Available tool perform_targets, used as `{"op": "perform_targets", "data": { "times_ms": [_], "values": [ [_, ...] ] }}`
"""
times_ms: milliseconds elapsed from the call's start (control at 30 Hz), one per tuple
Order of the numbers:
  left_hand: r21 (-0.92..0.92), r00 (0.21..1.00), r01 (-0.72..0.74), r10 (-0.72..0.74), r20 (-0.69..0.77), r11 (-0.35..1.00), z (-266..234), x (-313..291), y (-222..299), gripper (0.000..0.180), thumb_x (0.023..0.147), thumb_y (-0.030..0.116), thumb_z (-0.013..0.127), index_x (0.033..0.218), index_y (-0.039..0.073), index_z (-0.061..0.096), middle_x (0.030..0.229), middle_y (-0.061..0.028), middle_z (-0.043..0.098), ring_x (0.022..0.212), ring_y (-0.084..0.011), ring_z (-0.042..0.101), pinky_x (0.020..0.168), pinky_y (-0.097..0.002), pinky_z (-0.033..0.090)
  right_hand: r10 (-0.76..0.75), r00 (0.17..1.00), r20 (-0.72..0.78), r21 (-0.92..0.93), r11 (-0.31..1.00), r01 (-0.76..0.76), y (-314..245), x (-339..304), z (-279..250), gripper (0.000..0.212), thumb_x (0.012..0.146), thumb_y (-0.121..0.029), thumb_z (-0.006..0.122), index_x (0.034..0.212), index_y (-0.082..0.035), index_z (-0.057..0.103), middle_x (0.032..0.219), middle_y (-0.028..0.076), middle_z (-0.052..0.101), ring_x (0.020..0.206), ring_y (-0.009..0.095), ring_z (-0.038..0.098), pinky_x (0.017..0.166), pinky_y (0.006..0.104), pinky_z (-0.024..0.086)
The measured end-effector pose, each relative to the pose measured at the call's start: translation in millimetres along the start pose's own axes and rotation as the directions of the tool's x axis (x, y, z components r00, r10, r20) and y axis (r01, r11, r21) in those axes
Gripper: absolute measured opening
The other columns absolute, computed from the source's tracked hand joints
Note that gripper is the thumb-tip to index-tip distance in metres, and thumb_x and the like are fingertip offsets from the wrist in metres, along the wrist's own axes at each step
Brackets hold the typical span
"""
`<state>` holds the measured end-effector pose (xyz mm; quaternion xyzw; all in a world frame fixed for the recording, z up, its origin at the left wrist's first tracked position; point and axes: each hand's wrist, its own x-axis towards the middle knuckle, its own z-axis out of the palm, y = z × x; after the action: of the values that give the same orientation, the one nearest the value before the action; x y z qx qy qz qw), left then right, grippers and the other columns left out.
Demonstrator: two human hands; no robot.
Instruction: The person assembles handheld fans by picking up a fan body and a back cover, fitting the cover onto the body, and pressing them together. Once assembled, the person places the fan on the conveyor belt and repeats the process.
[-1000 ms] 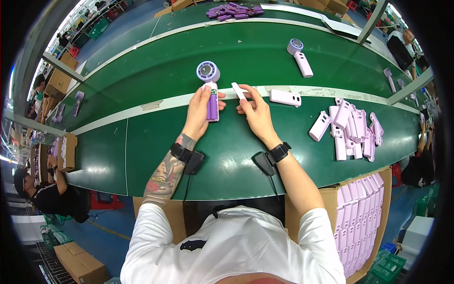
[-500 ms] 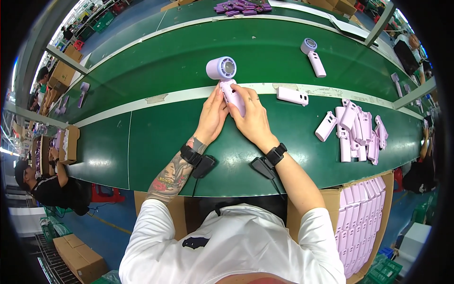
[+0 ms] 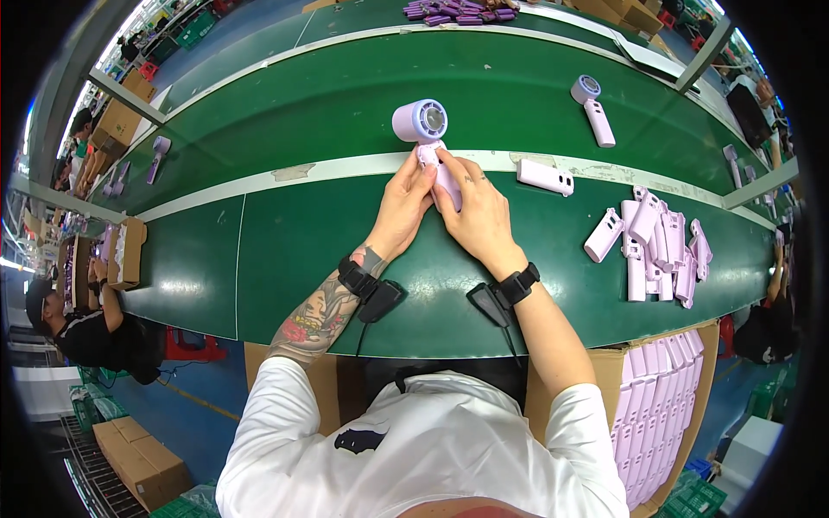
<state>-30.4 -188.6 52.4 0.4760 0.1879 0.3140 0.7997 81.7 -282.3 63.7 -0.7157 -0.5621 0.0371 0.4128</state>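
Observation:
Both my hands grip a lilac handheld fan, its round head up and tilted over the white strip between bench and belt. My left hand closes round the left of the handle, thumb near the neck. From the other side my right hand wraps the handle, fingers bent over its front. A loose lilac handle shell lies to the right of my hands. Further right is a pile of similar handle shells, overlapping one another. Most of the held handle is hidden by my fingers.
Another lilac fan lies on the green belt, far right. An open carton packed with pale handle shells stands below the bench's right edge. Purple parts are heaped at the back. Co-workers sit at both sides.
The whole view has shifted slightly, so bench items appear further right. My left thumb has moved up onto the front of the handle near the neck. Both hands still hold the fan.

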Motion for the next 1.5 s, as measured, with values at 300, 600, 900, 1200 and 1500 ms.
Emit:
{"op": "perform_targets", "data": {
  "times_ms": [300,600,900,1200,1500],
  "values": [
    [0.071,0.996,0.047,-0.053,0.078,0.996,-11.6,6.4,4.6,0.038,0.104,0.019,0.057,0.137,0.001,0.048,0.131,-0.0088,0.06,0.12,-0.0167,0.058,0.102,-0.0316,0.047,0.099,0.992,-0.075,0.464,0.884,-0.053,-4.1,-3.9,14.7,0.06,0.089,-0.015,0.07,0.146,-0.015,0.05,0.14,0.017,0.053,0.116,0.034,0.062,0.094,0.0388,0.053],
    [0.653,0.891,-0.433,0.406,0.204,0.621,-12.4,9.9,-5.8,0.044,0.096,0.018,0.069,0.129,-0.004,0.051,0.115,-0.0121,0.066,0.103,-0.0173,0.067,0.089,-0.0316,0.055,0.129,0.988,0.087,0.424,0.892,-0.154,9.8,-1.3,9.4,0.06,0.088,-0.006,0.066,0.146,-0.01,0.049,0.131,0.023,0.063,0.118,0.035,0.064,0.097,0.0388,0.052],
    [0.471,0.986,-0.164,0.145,0.077,0.867,-9.9,8.0,-8.8,0.032,0.098,0.019,0.067,0.118,-0.001,0.054,0.098,-0.0101,0.067,0.09,-0.0144,0.066,0.078,-0.029,0.055,0.112,0.994,0.008,0.405,0.908,-0.106,19.0,-10.3,25.5,0.048,0.092,-0.011,0.062,0.139,-0.007,0.055,0.112,0.02,0.071,0.096,0.033,0.07,0.083,0.0376,0.056],
    [0.394,0.991,-0.131,0.106,0.086,0.91,-21.2,8.3,-6.4,0.029,0.109,0.025,0.045,0.108,-0.001,0.059,0.085,-0.0075,0.068,0.076,-0.0124,0.063,0.071,-0.0275,0.052,-0.034,0.807,0.59,0.778,-0.245,-0.579,53.1,11.0,-23.3,0.04,0.104,-0.03,0.057,0.131,0.0,0.056,0.094,0.012,0.069,0.058,0.007,0.055,0.052,0.0184,0.044],
    [0.597,0.988,-0.155,0.117,0.102,0.787,-17.9,6.0,-9.5,0.031,0.108,0.023,0.045,0.098,-0.001,0.063,0.084,-0.0069,0.069,0.075,-0.0115,0.062,0.073,-0.0273,0.053,0.562,0.825,0.059,0.946,0.233,-0.227,73.8,36.8,-25.8,0.046,0.102,-0.027,0.06,0.138,-0.001,0.052,0.112,0.016,0.068,0.088,0.013,0.066,0.073,0.0211,0.052]
  ]
}}
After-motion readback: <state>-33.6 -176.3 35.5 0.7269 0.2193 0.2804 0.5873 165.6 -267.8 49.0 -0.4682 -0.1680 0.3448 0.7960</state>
